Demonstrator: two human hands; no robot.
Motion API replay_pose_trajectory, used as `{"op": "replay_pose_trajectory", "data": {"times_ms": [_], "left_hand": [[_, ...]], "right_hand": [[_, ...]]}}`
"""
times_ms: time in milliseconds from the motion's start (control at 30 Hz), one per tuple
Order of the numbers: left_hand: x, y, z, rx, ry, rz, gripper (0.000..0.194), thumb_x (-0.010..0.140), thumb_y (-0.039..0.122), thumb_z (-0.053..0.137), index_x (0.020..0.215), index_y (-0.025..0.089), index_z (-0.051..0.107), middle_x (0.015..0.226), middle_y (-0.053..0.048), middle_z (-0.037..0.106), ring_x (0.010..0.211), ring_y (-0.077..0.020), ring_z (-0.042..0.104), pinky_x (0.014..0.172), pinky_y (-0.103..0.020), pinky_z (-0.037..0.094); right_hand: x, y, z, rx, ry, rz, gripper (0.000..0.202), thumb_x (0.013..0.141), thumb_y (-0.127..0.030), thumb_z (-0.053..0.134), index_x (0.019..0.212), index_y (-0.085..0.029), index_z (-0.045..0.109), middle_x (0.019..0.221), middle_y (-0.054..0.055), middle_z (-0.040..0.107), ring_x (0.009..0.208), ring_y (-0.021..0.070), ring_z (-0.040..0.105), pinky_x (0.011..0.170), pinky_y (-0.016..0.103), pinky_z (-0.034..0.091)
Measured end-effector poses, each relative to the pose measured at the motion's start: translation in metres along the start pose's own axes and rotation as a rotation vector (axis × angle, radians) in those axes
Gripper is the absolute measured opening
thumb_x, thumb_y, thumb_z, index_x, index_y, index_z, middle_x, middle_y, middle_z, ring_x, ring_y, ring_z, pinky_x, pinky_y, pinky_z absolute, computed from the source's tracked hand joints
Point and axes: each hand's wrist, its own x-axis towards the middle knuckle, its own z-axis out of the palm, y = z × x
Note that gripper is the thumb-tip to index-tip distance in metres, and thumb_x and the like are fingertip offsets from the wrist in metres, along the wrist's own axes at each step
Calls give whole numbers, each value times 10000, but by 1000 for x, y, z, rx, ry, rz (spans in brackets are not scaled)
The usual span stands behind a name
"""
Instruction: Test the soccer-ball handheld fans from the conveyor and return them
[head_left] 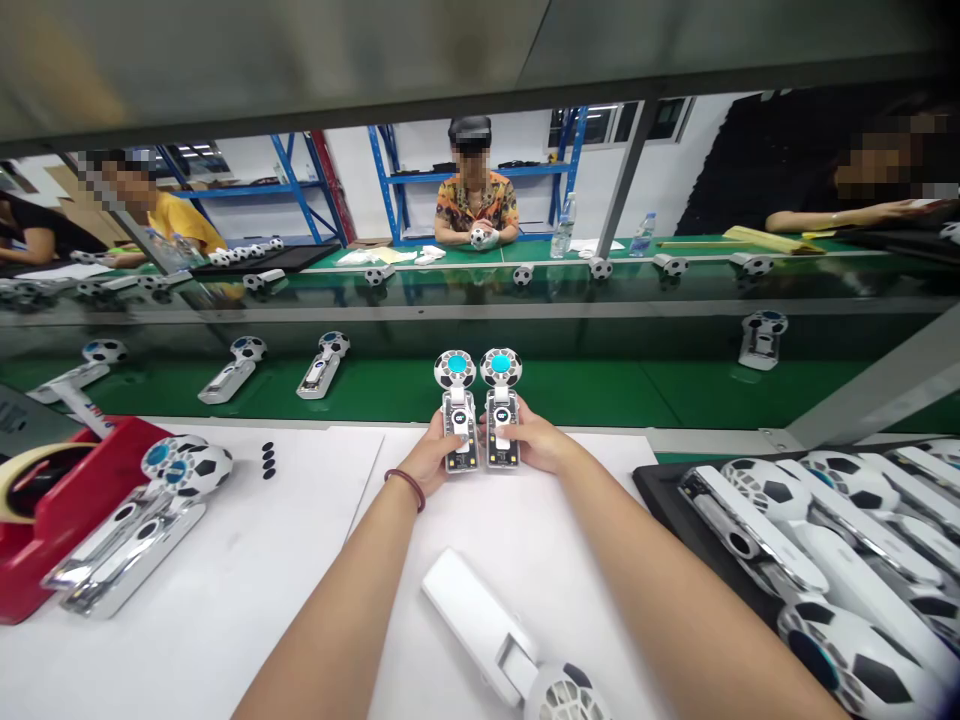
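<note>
Two football-patterned devices stand side by side above the far edge of the white work surface, their clear-cased handles facing me and lit. My left hand (433, 452) is closed round the handle of the left device (456, 371), thumb on its front. The right device (501, 369) is in my right hand (541, 440), whose thumb also lies on the handle front. Between my forearms, nearer to me, another white device (480, 620) lies with its ball end toward the bottom edge.
A red tape dispenser (120, 450) and two devices (142, 540) are at left, near black dots (268, 461). A black tray (660, 480) of devices fills the right. Beyond runs a green belt (585, 395) with devices; people sit across.
</note>
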Motion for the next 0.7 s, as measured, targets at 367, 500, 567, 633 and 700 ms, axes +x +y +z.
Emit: {"op": "replay_pose_trajectory", "data": {"times_ms": [367, 500, 567, 633, 700], "left_hand": [[-3, 2, 0, 34, -16, -11, 677, 600, 152, 698, 1195, 266, 397, 982, -37, 619, 845, -201, 614, 713, -313, 480], [-2, 1, 0, 24, -13, -6, 654, 578, 139, 697, 1156, 257, 414, 960, -32, 617, 818, -193, 614, 697, -307, 477], [-1, 0, 0, 26, -12, -9, 632, 580, 148, 699, 1136, 251, 418, 953, -33, 616, 798, -195, 615, 683, -314, 479], [0, 0, -1, 29, -7, -9, 611, 582, 157, 704, 1119, 242, 426, 963, -40, 613, 799, -200, 615, 679, -318, 480], [0, 0, -1, 28, -6, -4, 605, 584, 159, 712, 1115, 237, 432, 972, -46, 613, 816, -206, 615, 681, -315, 481]], "right_hand": [[2, 3, -4, -23, -5, -21, 718, 567, -131, 759, 1158, -297, 386, 954, 0, 618, 901, 197, 615, 828, 390, 488], [2, 4, -3, -24, -2, -28, 753, 562, -132, 759, 1180, -293, 361, 949, 6, 621, 883, 199, 621, 814, 392, 497], [2, 5, -3, -24, -1, -30, 766, 560, -128, 758, 1188, -293, 352, 951, 6, 621, 870, 196, 625, 804, 387, 502], [2, 5, -4, -25, 0, -33, 764, 560, -124, 756, 1187, -293, 352, 960, 4, 620, 869, 193, 626, 803, 382, 504], [2, 5, -4, -27, -1, -32, 757, 562, -126, 755, 1184, -293, 357, 963, 3, 621, 864, 193, 628, 804, 386, 505]]}}
